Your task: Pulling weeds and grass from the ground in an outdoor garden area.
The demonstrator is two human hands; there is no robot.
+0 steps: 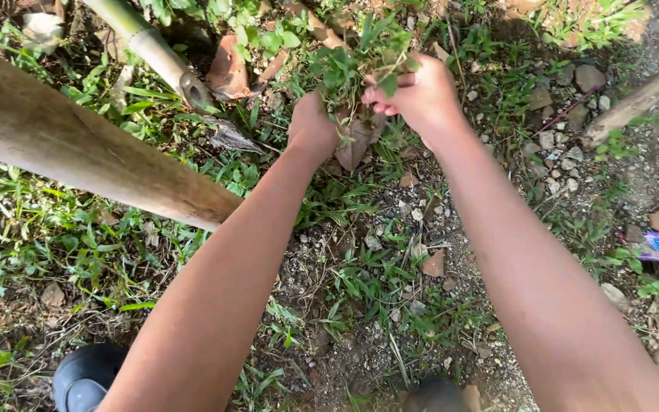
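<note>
While both arms reach forward, left hand (313, 122) fist closed on weeds (352, 65) | right hand (415, 93) fingers curled, pinching the same clump, just beside the left | thick pole (78, 149) left of hands | dry leaf (356, 141) beneath them

Both arms outstretched, left hand (313, 126) and right hand (415, 95) fisted.

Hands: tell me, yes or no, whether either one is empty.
No: the right hand is closed around a bunch of green weeds, and the left hand grips the same bunch lower down.
</note>
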